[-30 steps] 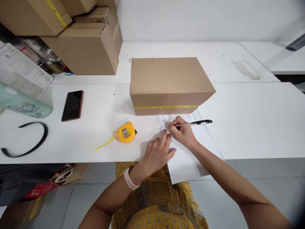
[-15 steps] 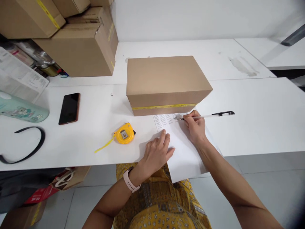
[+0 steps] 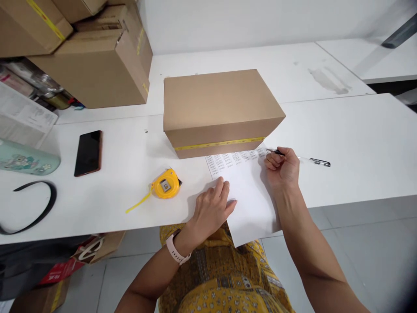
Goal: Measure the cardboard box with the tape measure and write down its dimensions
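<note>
A sheet of paper (image 3: 247,200) with rows of small handwriting along its top lies at the table's front edge, its lower end hanging past it. My left hand (image 3: 213,204) rests on the sheet's left side, fingers stretched out and holding nothing. At the upper right of the sheet, my right hand (image 3: 284,167) is closed round a pen (image 3: 312,161), whose tip points left toward the writing. Just behind the paper stands a closed cardboard box (image 3: 221,104) with yellow tape along its front. A yellow tape measure (image 3: 166,183) sits left of my left hand.
On the left are a black phone (image 3: 88,153), a pale green bottle (image 3: 29,158) and a curved black band (image 3: 48,200). Cardboard boxes (image 3: 94,69) are stacked at the back left. A white wall (image 3: 247,21) rises behind the white table (image 3: 342,139).
My right hand has moved right with the pen, off the writing to the sheet's upper right edge, and turned more upright. My left hand stays on the paper. The view has shifted slightly.
</note>
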Available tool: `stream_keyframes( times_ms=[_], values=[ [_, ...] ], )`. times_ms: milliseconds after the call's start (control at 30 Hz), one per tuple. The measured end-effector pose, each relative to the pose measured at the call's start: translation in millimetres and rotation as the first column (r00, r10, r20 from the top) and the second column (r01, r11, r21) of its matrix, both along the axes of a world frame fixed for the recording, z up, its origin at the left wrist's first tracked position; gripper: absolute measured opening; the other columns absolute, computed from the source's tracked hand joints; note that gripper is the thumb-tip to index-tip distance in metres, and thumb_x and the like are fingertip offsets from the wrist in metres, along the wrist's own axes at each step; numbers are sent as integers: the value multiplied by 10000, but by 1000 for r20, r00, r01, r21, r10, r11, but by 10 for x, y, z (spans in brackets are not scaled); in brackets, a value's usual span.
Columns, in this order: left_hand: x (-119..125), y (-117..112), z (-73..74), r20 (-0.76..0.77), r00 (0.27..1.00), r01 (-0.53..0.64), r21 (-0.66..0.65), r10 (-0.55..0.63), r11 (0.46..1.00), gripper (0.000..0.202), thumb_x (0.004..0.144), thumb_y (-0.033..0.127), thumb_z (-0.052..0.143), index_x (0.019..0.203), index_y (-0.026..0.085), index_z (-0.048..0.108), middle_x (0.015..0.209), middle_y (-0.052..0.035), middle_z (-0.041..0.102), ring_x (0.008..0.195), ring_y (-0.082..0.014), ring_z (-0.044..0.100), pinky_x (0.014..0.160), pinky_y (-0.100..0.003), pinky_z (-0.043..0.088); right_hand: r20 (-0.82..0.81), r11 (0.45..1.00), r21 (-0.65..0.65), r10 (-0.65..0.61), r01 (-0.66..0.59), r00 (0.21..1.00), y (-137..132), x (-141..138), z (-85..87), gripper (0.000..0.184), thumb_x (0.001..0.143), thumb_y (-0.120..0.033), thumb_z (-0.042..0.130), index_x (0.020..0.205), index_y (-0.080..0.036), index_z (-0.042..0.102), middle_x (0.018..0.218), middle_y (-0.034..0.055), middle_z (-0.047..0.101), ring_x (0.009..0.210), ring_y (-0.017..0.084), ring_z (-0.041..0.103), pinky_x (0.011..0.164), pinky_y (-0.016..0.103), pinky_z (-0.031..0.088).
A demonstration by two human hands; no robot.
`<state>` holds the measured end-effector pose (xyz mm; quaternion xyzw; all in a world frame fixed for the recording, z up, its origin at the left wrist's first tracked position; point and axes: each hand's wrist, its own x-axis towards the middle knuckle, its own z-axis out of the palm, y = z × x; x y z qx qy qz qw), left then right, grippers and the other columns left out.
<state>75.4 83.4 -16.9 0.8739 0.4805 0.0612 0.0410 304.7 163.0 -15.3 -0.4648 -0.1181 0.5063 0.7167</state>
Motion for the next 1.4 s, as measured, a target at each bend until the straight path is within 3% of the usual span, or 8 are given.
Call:
stream_keyframes(
  times_ms=[100,233,367,467,600,733,967,1400],
  values=[
    [-2,0,-2,-6,1000,1,-8,-1,1000,496,1006,434,543,1425,169,545,1517,-119,557,1046,-225,718,752,-309,618,-43,999,26,-45,46,998,3,2,15,419,622,-173,667,592,-223,252,483,-108,199,429,32,178,328,158,190],
    [0,0,10,-15,1000,-3,-31,3,1000,511,1005,437,544,1442,173,530,1528,-122,544,1069,-231,712,777,-327,628,-19,999,50,-10,11,1000,-2,-12,28,454,646,-200,717,588,-225,267,469,-111,208,412,32,198,326,160,203],
    [4,10,40,-21,1000,-10,-66,9,998,511,1003,439,547,1440,174,529,1552,-125,516,1104,-241,705,790,-339,634,259,991,55,105,-124,960,-51,-191,45,372,666,-320,842,685,-223,483,520,-75,477,446,61,429,406,179,381],
    [7,20,59,-29,1000,-5,-72,3,997,489,1005,432,546,1416,168,547,1582,-129,479,1107,-245,707,788,-339,634,489,951,-8,273,-309,829,-119,-388,27,344,700,-418,851,759,-219,577,619,-14,628,510,118,554,482,260,475],
    [12,23,65,-28,1000,-1,-67,-1,998,492,1003,428,550,1417,162,544,1579,-128,482,1096,-245,711,780,-341,634,673,900,-68,360,-431,646,-195,-555,-41,309,798,-388,774,699,-224,531,559,-46,518,489,96,431,468,260,355],
    [11,15,62,-30,1000,-7,-69,5,998,497,1001,432,553,1421,167,539,1563,-138,501,1071,-241,714,775,-336,627,757,885,-84,355,-457,549,-211,-629,-76,288,821,-318,722,677,-224,490,594,-53,456,549,97,378,517,267,325],
    [4,7,44,-20,1000,3,-37,-4,999,483,1011,434,529,1414,169,541,1547,-149,515,1033,-233,716,778,-329,616,758,862,-110,394,-494,519,-187,-690,-94,272,844,-317,682,700,-234,466,599,-57,431,545,103,345,517,277,304],
    [0,2,45,-2,1000,0,-47,0,999,489,1017,428,512,1424,156,524,1547,-156,513,1072,-236,709,800,-329,611,794,875,-116,367,-471,485,-192,-691,-108,274,844,-305,698,687,-229,487,597,-53,442,559,106,371,529,275,301]
  ],
)
